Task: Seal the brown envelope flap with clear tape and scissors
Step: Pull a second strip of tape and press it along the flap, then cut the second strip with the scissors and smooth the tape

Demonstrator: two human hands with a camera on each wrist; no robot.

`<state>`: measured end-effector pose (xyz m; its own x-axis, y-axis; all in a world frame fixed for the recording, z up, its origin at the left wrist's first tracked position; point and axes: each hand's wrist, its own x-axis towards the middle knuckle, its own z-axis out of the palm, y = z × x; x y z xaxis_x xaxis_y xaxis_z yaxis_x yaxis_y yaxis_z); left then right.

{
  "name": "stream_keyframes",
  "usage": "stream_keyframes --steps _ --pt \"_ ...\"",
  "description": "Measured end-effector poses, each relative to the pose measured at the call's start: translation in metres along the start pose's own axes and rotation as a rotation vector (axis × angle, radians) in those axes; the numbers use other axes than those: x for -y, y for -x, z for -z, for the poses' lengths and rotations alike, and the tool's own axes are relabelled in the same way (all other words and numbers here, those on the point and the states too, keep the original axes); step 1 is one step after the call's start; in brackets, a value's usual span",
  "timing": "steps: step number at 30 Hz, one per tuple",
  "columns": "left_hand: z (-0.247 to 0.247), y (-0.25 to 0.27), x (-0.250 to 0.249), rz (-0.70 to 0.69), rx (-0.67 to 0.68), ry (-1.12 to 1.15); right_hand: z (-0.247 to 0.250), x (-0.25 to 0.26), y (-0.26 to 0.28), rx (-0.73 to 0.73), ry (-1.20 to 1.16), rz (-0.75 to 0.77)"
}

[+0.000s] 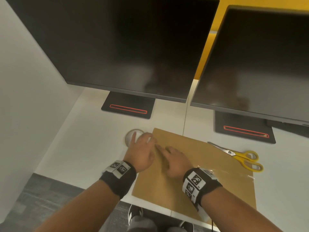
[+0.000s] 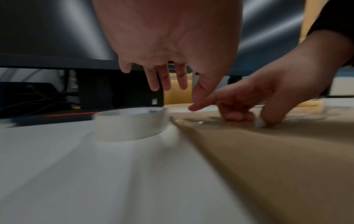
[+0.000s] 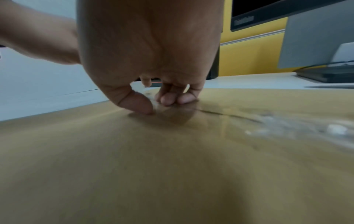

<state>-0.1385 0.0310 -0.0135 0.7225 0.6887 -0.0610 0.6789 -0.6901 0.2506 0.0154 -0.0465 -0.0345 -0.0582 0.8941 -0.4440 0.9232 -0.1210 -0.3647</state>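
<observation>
A brown envelope lies flat at the near edge of a white desk, a strip of clear tape shining along its right side. The person's right hand presses curled fingertips and thumb onto the envelope, grasping nothing, while the left hand hovers with relaxed, spread fingers above a tape roll just left of the envelope. Farther right lie yellow-handled scissors, touching the envelope's edge, and beyond stand two dark monitors.
</observation>
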Motion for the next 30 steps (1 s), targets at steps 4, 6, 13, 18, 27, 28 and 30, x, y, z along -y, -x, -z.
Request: stream_keyframes --steps 4,6,13,18,27,28,30 --pt "-0.006 -0.013 -0.047 -0.069 0.12 0.017 -0.003 -0.018 0.016 -0.175 -0.011 -0.07" --pt "-0.012 -0.018 -0.065 -0.099 0.178 -0.005 0.001 -0.035 0.027 -0.257 -0.026 -0.174" --pt "-0.05 -0.028 -0.103 -0.21 0.417 -0.066 0.023 -0.13 0.085 -0.38 -0.002 -0.529" --pt "-0.072 -0.033 -0.118 -0.168 0.428 -0.121 0.026 -0.177 0.11 -0.263 0.04 -0.626" --pt "-0.074 -0.034 -0.12 -0.131 0.399 -0.094 0.02 -0.198 0.12 -0.287 0.112 -0.616" --pt "-0.074 -0.034 -0.121 -0.128 0.398 -0.091 0.02 -0.199 0.121 -0.288 0.107 -0.611" --pt "-0.073 -0.034 -0.121 -0.118 0.404 -0.085 0.023 -0.199 0.122 -0.285 0.133 -0.584"
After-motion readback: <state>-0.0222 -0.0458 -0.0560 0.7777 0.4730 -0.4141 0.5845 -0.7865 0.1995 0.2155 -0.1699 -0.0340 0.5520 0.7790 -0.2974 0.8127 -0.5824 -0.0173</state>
